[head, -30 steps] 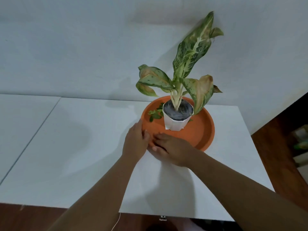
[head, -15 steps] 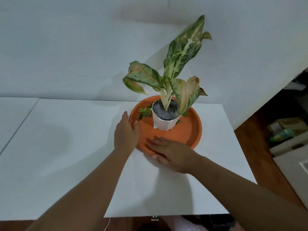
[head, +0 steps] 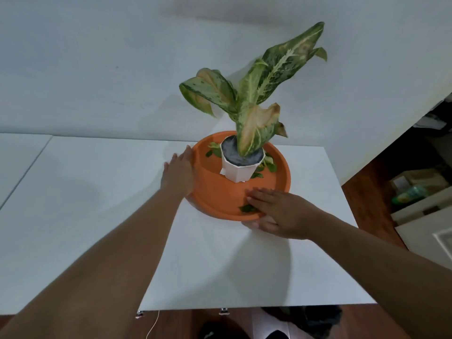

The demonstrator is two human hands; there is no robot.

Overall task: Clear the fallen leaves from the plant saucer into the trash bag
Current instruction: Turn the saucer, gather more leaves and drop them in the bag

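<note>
White table (head: pixel 97 216) against pale wall | orange saucer (head: pixel 281 172) frame centre, now turned | left hand (head: pixel 177 176) flat, released, on its left rim | right hand (head: pixel 281 211) pinches near rim, newly covering a fallen leaf (head: pixel 247 208) | more leaves (head: pixel 267 165) lie by pot (head: pixel 241 167) | no bag seen; clearing barely begun

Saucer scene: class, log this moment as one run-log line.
left hand: flat on saucer outer rim | right hand: fingers over near rim, by a leaf | pot: in saucer | more leaves: uncleared
</note>
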